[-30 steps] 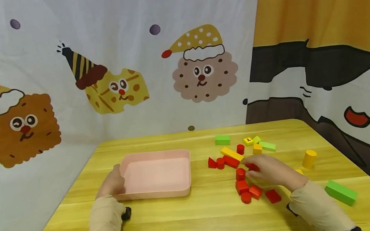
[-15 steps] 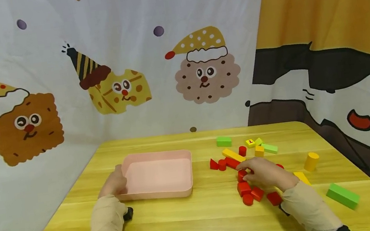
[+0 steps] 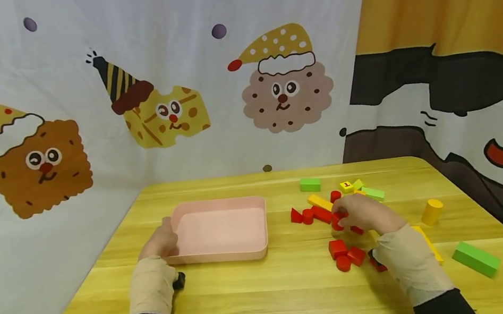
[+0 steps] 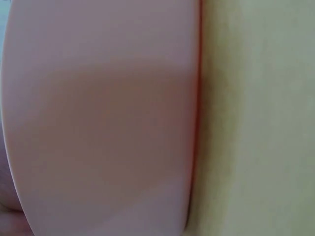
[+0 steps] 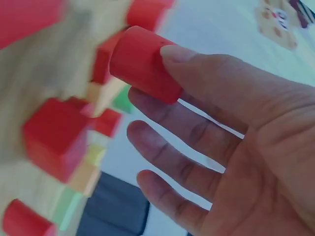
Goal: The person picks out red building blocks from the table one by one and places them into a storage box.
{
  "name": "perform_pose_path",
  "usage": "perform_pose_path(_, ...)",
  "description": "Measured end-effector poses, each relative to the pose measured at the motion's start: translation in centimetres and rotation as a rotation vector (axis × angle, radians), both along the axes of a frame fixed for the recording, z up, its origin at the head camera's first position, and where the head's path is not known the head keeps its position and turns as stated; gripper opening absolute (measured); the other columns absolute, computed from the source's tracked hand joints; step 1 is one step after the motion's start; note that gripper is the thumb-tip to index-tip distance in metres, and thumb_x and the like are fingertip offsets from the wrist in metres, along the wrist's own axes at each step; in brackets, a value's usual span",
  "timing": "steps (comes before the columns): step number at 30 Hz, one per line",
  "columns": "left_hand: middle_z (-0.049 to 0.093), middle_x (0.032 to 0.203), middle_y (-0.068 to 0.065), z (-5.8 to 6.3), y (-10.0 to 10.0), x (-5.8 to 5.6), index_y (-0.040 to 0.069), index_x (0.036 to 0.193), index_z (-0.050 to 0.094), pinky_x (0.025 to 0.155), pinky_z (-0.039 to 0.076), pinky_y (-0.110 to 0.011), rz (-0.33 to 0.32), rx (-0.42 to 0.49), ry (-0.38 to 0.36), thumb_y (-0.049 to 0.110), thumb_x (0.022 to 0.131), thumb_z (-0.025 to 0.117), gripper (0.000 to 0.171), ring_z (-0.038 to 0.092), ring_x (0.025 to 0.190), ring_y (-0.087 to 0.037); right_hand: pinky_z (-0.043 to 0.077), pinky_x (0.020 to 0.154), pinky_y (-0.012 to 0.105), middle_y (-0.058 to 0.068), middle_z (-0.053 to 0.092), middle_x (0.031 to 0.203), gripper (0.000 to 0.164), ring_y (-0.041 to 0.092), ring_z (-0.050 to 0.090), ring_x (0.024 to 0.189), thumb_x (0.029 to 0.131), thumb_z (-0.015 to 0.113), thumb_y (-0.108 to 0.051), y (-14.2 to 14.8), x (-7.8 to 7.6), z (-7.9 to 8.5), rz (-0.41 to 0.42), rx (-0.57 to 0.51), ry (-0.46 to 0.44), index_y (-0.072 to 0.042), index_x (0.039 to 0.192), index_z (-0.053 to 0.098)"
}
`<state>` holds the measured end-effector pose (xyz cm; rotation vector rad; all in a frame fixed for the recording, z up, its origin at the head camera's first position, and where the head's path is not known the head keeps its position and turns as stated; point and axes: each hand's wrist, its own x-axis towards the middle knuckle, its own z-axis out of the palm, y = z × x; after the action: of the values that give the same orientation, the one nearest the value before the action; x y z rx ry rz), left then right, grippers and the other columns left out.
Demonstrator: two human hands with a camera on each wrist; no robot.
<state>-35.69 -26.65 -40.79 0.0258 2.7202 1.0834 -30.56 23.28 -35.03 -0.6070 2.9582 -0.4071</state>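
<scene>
My right hand [image 3: 367, 212] pinches a red cylinder block [image 5: 142, 64] between thumb and forefinger, the other fingers loosely bent below it in the right wrist view. In the head view the hand hangs over the scattered blocks. Just in front of it on the table lie a red cube [image 3: 338, 248], a red round block [image 3: 343, 263] and another red block [image 3: 356, 255]. My left hand [image 3: 159, 239] grips the left wall of a pink tray [image 3: 219, 256], whose inside shows no block. The tray wall [image 4: 108, 123] fills much of the left wrist view and hides most of that hand.
Left of the right hand lie a red triangle [image 3: 295, 215] and a long yellow block [image 3: 319, 202]. A green block [image 3: 310, 184] lies farther back. Over to the right are an upright yellow cylinder [image 3: 432, 212] and a long green block [image 3: 476, 259].
My right hand has moved left to the red cylinder block, taken hold of it and raised it away from the red cube. The left hand has stayed at the tray.
</scene>
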Motion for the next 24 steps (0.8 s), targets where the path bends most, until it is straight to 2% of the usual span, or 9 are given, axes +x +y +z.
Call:
perform_pose_path(4,0.044,0.132,-0.041,0.0,-0.1,0.0,-0.016,0.156,0.0,0.085,0.049,-0.042,-0.001,-0.016,0.011,-0.009,0.1,0.033,0.065,0.059,0.095,-0.038,0.056,0.089,0.048,0.012,0.072,0.109,0.028,0.032,0.068,0.099,0.093,0.077,-0.007,-1.5,0.3,1.3,0.037,-0.065,0.052,0.004,0.118,0.07)
perform_pose_path(7,0.044,0.133,-0.041,0.1,0.0,0.2,-0.017,0.154,0.006,0.083,0.049,-0.042,-0.007,-0.025,0.023,-0.01,0.099,0.034,0.062,0.057,0.098,-0.04,0.055,0.095,0.051,0.015,0.072,0.117,0.031,0.036,0.068,0.109,0.096,0.076,-0.01,-3.4,0.4,2.0,0.059,-0.11,0.078,0.004,0.122,0.069)
perform_pose_path(9,0.044,0.134,-0.042,0.2,0.1,0.3,-0.017,0.153,0.007,0.087,0.049,-0.044,-0.006,-0.017,0.022,-0.01,0.098,0.035,0.061,0.056,0.103,-0.042,0.054,0.096,0.051,0.015,0.072,0.118,0.031,0.036,0.067,0.111,0.097,0.075,-0.011,-5.1,0.4,2.2,0.068,-0.126,0.091,0.003,0.124,0.069)
perform_pose_path(13,0.043,0.136,-0.043,0.3,0.4,0.5,-0.016,0.153,0.007,0.093,0.047,-0.047,0.005,-0.011,0.017,-0.011,0.098,0.035,0.062,0.052,0.111,-0.045,0.056,0.093,0.046,0.009,0.072,0.112,0.028,0.031,0.068,0.104,0.098,0.074,-0.012,-8.3,0.1,2.1,0.113,-0.13,0.136,0.0,0.122,0.069)
perform_pose_path(18,0.046,0.127,-0.038,0.2,0.5,0.4,-0.015,0.152,0.01,0.083,0.048,-0.042,0.021,0.003,0.014,-0.013,0.095,0.036,0.063,0.055,0.104,-0.042,0.056,0.088,0.04,0.002,0.072,0.103,0.02,0.024,0.067,0.096,0.096,0.076,-0.012,-11.5,0.2,1.7,0.191,-0.138,0.166,-0.005,0.114,0.072)
perform_pose_path(24,0.049,0.128,-0.038,-0.1,0.5,0.0,-0.014,0.154,0.008,0.084,0.049,-0.039,0.024,-0.027,0.014,-0.01,0.097,0.036,0.064,0.059,0.099,-0.04,0.055,0.087,0.038,0.003,0.072,0.104,0.023,0.021,0.066,0.093,0.096,0.077,-0.013,-13.5,0.2,0.9,0.229,-0.129,0.168,-0.004,0.116,0.071)
